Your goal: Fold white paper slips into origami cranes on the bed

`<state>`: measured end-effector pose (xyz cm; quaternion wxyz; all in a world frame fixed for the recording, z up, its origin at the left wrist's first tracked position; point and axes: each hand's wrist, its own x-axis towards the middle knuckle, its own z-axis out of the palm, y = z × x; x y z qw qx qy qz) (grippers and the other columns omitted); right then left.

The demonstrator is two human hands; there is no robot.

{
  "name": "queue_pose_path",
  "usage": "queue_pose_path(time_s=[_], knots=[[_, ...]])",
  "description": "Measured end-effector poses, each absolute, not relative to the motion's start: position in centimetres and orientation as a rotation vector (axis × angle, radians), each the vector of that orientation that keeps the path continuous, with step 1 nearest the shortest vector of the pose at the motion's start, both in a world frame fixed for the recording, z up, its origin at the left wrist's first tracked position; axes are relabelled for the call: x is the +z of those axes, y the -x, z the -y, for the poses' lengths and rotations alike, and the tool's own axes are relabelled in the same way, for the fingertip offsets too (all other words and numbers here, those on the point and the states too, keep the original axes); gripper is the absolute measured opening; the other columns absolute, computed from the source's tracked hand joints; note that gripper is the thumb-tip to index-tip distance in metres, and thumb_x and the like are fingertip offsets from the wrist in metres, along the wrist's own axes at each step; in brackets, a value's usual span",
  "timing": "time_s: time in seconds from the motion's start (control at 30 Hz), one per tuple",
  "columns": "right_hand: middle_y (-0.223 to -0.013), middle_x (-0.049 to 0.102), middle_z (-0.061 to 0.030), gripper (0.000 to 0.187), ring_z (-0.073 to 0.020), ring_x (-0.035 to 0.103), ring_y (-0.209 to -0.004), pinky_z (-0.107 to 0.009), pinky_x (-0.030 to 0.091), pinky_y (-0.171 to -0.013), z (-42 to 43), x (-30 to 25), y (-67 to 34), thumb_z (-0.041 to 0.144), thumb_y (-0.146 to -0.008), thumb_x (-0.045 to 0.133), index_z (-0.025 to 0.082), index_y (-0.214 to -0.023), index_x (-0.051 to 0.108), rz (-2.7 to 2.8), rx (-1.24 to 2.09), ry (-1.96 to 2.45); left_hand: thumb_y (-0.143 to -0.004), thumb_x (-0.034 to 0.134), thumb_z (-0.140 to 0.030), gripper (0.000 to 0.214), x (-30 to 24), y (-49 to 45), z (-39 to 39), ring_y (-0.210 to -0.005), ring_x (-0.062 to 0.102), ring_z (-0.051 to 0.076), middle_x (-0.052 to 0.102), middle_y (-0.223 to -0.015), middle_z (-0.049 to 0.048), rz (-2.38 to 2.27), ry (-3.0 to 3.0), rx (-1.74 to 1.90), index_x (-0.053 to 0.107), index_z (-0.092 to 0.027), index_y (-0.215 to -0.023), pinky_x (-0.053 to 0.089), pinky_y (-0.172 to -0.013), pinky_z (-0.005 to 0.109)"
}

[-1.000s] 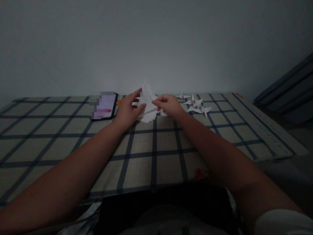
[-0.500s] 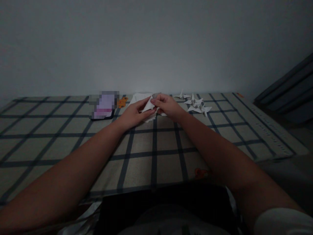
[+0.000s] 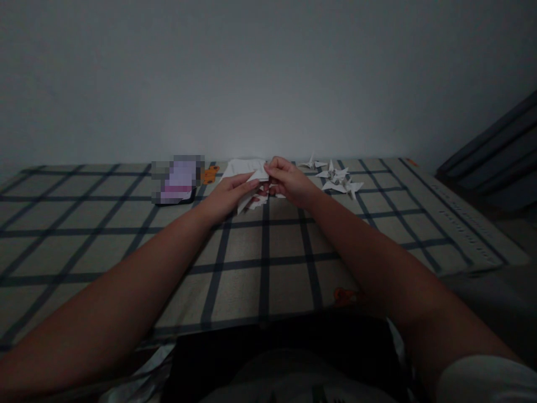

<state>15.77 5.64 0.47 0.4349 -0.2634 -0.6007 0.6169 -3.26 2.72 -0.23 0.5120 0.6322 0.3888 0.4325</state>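
Two hands work at one folded paper piece [image 3: 260, 176], held just above the far edge of the desk [image 3: 241, 271]. The left hand [image 3: 227, 193] pinches it between thumb and fingers; the right hand [image 3: 289, 179] grips its right end between thumb and forefinger, the other fingers curled beneath. A second earlier the paper rose tall and spread between the hands; it is now lower and more compact, and the sheets [image 3: 241, 166] lying behind it are again exposed. The change suggests that folding is in progress and that the piece is being gathered or creased; its exact folds are too small to read. A pointed white part shows below the left hand; whether it belongs to the piece cannot be told.

Surface: a checked cloth of pale ground and dark lines, with lettering [image 3: 465, 224] near its right edge and an orange motif [image 3: 210, 174] beside the phone [image 3: 179, 178], which is partly pixelated. Several pointed paper figures [image 3: 337, 178] stand in a loose group to the right of the hands. Room: dim, with a plain grey wall [image 3: 268, 73] behind and dark pleated fabric [image 3: 499, 151] at far right.
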Motion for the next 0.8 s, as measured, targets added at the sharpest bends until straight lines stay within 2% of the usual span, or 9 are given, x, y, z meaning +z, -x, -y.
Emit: queue_pose_path(time_s=[0.13, 0.2, 0.37, 0.47, 0.53, 0.63, 0.7, 0.73, 0.8], knots=[[-0.068, 0.058, 0.0046, 0.034, -0.0094, 0.059, -0.061, -0.018, 0.041, -0.054, -5.6, 0.4, -15.5, 0.046, -0.092, 0.065, 0.023, -0.080, 0.042, 1.500, 1.508, 0.732, -0.082, 0.074, -0.046, 0.033, -0.9, 3.4, -3.5, -0.081, 0.070, 0.019, 0.079, -0.101, 0.0080, -0.886, -1.456, 1.049, 0.079, -0.018, -0.098, 0.056, -0.074, 0.028], [-0.069, 0.059, 0.0044, 0.032, -0.0089, 0.059, -0.062, -0.018, 0.040, -0.053, -5.6, 0.5, -15.4, 0.044, -0.093, 0.065, 0.022, -0.082, 0.045, 1.498, 1.500, 0.751, -0.082, 0.072, -0.041, 0.030, -1.2, 3.4, -4.0, -0.085, 0.072, 0.022, 0.079, -0.100, 0.0090, -0.854, -1.385, 1.063, 0.079, -0.016, -0.097, 0.058, -0.079, 0.031], [-0.072, 0.059, 0.0036, 0.030, -0.0078, 0.058, -0.062, -0.017, 0.039, -0.051, -6.1, 0.5, -15.5, 0.038, -0.093, 0.067, 0.021, -0.079, 0.046, 1.472, 1.404, 0.834, -0.083, 0.066, -0.028, 0.022, -1.0, 2.8, -4.7, -0.082, 0.075, 0.025, 0.079, -0.097, 0.0114, -0.930, -1.093, 1.286, 0.075, -0.013, -0.097, 0.061, -0.076, 0.036], [-0.068, 0.058, 0.0030, 0.028, -0.0079, 0.054, -0.059, -0.019, 0.037, -0.051, -6.4, 0.6, -15.9, 0.031, -0.095, 0.064, 0.020, -0.075, 0.047, 1.478, 1.231, 0.993, -0.086, 0.064, -0.022, 0.019, -0.2, 2.7, -4.5, -0.102, 0.075, 0.027, 0.078, -0.112, 0.0116, -0.896, -0.917, 1.498, 0.070, -0.016, -0.103, 0.061, -0.090, 0.039], [-0.064, 0.057, 0.0024, 0.028, -0.0090, 0.051, -0.058, -0.021, 0.038, -0.054, -6.6, 0.7, -16.2, 0.028, -0.094, 0.063, 0.020, -0.072, 0.049, 1.543, 1.082, 1.105, -0.091, 0.060, -0.020, 0.022, 0.3, 2.7, -4.3, -0.116, 0.071, 0.028, 0.076, -0.120, 0.0130, -0.821, -0.860, 1.513, 0.068, -0.014, -0.110, 0.058, -0.101, 0.042], [-0.066, 0.058, 0.0002, 0.028, -0.0114, 0.050, -0.061, -0.026, 0.043, -0.062, -7.0, 0.5, -16.7, 0.029, -0.093, 0.064, 0.019, -0.070, 0.051, 1.691, 0.861, 1.206, -0.093, 0.057, -0.021, 0.027, 0.5, 2.7, -4.2, -0.125, 0.066, 0.029, 0.075, -0.124, 0.0140, -0.772, -0.841, 1.494, 0.066, -0.013, -0.117, 0.054, -0.108, 0.045], [-0.079, 0.064, -0.0035, 0.016, -0.0140, 0.054, -0.069, -0.030, 0.048, -0.071, -7.4, 0.2, -16.9, 0.027, -0.089, 0.065, 0.017, -0.079, 0.058, 1.802, 0.683, 1.192, -0.092, 0.057, -0.020, 0.030, 0.6, 2.7, -4.1, -0.128, 0.065, 0.030, 0.074, -0.127, 0.0137, -0.769, -0.858, 1.487, 0.066, -0.013, -0.120, 0.053, -0.110, 0.046], [-0.090, 0.066, -0.0057, 0.008, -0.0156, 0.057, -0.075, -0.033, 0.050, -0.076, -7.5, 0.0, -17.1, 0.023, -0.086, 0.065, 0.016, -0.090, 0.062, 1.863, 0.575, 1.162, -0.091, 0.057, -0.019, 0.033, 0.6, 2.8, -4.1, -0.129, 0.064, 0.031, 0.073, -0.128, 0.0136, -0.771, -0.870, 1.477, 0.065, -0.013, -0.122, 0.053, -0.110, 0.047], [-0.114, 0.065, -0.0110, 0.039, -0.0200, 0.059, -0.092, -0.037, 0.051, -0.087, -7.5, -0.2, -17.3, 0.016, -0.081, 0.063, 0.015, -0.120, 0.062, 1.997, 0.368, 1.074, -0.087, 0.058, -0.013, 0.039, 0.6, 2.8, -4.0, -0.128, 0.064, 0.032, 0.072, -0.129, 0.0131, -0.772, -0.895, 1.463, 0.064, -0.013, -0.126, 0.053, -0.110, 0.048]])
